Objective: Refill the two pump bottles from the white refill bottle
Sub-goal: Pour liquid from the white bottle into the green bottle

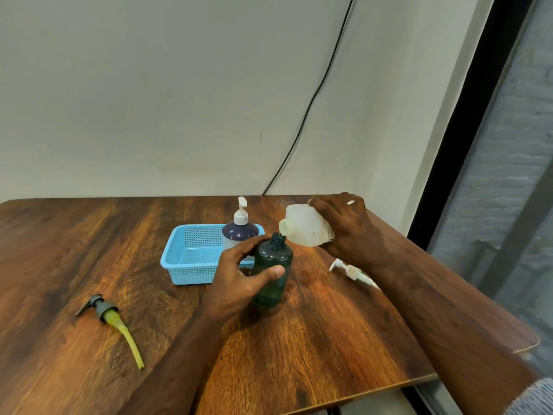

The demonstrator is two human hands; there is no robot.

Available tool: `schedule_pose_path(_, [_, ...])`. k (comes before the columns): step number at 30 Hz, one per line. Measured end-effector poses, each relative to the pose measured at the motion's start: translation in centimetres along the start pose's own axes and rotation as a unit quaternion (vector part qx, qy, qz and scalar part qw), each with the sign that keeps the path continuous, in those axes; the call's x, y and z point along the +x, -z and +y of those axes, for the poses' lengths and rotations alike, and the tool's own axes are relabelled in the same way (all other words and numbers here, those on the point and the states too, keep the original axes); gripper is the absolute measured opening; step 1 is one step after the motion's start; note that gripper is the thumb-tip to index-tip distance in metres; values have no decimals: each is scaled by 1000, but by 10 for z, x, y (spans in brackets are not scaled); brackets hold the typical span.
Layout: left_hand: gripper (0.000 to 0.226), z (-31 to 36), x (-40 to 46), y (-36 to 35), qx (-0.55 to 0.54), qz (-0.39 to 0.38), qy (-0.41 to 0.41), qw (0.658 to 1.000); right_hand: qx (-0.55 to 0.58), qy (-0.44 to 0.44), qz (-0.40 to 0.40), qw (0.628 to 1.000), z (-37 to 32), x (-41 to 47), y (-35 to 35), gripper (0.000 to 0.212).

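A dark green pump bottle [273, 274] stands upright and uncapped on the wooden table [89, 250]. My left hand [242, 277] grips its body. My right hand [350, 229] holds the white refill bottle [305, 226] tipped on its side, its open mouth right over the green bottle's neck. A dark blue bottle with a white pump [240, 232] stands in the light blue basket [191, 256]. The grey pump head with a yellow tube [113, 322] lies at the left. A white pump head [353, 272] lies at the right, partly behind my right forearm.
The table's right edge and front right corner are close to my right arm. A black cable [308, 109] runs down the wall behind the table. A dark window frame [466, 139] stands at the right.
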State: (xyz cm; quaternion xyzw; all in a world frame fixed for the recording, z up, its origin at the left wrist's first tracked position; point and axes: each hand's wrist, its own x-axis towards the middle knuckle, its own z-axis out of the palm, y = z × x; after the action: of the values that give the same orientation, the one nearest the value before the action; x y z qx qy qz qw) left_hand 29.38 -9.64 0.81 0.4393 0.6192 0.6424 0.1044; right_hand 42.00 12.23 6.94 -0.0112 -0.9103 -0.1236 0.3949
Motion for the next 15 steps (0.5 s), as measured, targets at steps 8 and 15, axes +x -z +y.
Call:
schedule_pose_path(8, [51,-1,1,0,3,-2,9,1000,-5,2,2,1000,-1,-1,1,71])
schedule_pose_path(15, [51,-1,0,0,3,-3,5,1000,-6,2,-10,1000,0,-1,1,70])
